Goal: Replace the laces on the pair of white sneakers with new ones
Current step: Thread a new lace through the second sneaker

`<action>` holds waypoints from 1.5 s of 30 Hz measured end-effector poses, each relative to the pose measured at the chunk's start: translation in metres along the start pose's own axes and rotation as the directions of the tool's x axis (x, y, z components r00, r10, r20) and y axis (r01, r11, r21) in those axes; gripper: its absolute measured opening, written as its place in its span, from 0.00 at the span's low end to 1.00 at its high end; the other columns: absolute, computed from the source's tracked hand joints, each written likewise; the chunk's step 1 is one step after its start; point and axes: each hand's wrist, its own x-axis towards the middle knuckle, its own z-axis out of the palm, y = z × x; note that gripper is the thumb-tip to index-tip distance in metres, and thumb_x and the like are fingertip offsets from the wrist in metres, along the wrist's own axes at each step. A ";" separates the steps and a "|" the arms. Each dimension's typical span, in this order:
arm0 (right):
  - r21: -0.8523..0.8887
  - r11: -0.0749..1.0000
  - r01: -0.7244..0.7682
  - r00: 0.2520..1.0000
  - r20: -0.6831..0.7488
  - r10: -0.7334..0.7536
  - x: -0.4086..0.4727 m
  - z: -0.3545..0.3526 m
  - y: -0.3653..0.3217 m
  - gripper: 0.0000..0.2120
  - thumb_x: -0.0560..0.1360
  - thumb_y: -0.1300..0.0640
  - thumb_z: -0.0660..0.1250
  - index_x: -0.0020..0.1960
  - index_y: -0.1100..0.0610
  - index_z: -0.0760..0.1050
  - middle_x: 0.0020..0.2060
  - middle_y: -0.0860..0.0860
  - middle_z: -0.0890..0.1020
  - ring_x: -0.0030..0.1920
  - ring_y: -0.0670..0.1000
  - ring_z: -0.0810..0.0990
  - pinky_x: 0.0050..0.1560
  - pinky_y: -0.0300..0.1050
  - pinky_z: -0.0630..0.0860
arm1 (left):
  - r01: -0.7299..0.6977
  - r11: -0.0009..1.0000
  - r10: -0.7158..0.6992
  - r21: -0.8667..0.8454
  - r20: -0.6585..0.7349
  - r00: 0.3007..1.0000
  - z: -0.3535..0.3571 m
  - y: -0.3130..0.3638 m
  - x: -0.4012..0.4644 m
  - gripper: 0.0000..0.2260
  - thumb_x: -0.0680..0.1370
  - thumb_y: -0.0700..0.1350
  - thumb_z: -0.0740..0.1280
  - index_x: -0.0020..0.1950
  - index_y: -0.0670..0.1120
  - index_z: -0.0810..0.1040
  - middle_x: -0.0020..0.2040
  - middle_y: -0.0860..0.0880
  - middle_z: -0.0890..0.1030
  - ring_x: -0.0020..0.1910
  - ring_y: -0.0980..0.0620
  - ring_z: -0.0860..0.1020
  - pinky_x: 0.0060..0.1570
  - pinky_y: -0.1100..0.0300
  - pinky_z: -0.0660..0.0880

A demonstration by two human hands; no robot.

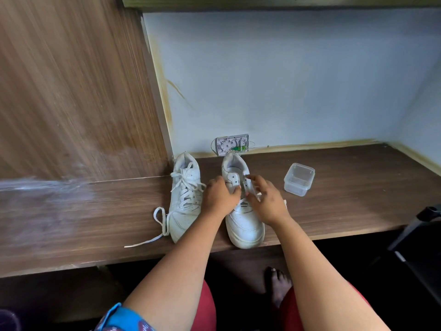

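On brown wooden desk, near edge: right white leather sneaker [243,218] | left hand [219,197] grips its eyelet flap | right hand [265,201] pinches white flat lace [248,179] | left laced white sneaker [185,199] just beside | risk: lace end slips, misses eyelet; toe overhangs edge, shoe may tip.

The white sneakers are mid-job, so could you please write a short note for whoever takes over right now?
Left hand: grips the eyelet flap of the right-side sneaker.
Right hand: pinches the lace at that sneaker's upper eyelets.
Left-side sneaker: beside it on the wooden desk, fully laced, untied, lace ends trailing toward the desk's front edge.
Clear plastic box: to the right of the shoes, apparently empty.
Done: the right-side sneaker's upper eyelets are bare, with lace only lower down.
Left: whether that lace is going in or coming out cannot be told; check first. The left-side sneaker needs tying or swapping.
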 end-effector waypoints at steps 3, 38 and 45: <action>-0.035 0.999 0.013 1.000 -0.007 -0.014 0.002 0.005 -0.003 0.21 0.74 0.54 0.69 0.66 0.49 0.72 0.55 0.55 0.78 0.54 0.54 0.78 0.52 0.43 0.72 | 0.022 0.998 -0.020 -0.057 0.027 0.999 -0.002 -0.002 0.002 0.19 0.70 0.58 0.70 0.50 0.45 0.78 0.47 0.47 0.81 0.48 0.47 0.79 0.45 0.56 0.77; -0.360 0.933 0.013 0.981 0.185 0.058 0.005 -0.021 -0.024 0.13 0.79 0.44 0.61 0.53 0.48 0.81 0.65 0.47 0.70 0.66 0.55 0.61 0.60 0.55 0.68 | -0.400 0.915 0.394 0.061 0.088 0.915 -0.037 -0.030 -0.003 0.04 0.75 0.38 0.68 0.46 0.45 0.82 0.45 0.51 0.76 0.44 0.51 0.76 0.44 0.59 0.73; -0.437 0.899 0.024 0.963 0.251 0.096 0.005 -0.017 -0.037 0.09 0.77 0.48 0.65 0.54 0.45 0.81 0.68 0.45 0.64 0.67 0.54 0.58 0.60 0.55 0.64 | -0.335 0.940 0.336 0.055 -0.005 0.942 -0.038 -0.024 -0.008 0.06 0.73 0.35 0.65 0.42 0.43 0.80 0.44 0.50 0.74 0.39 0.52 0.73 0.39 0.62 0.68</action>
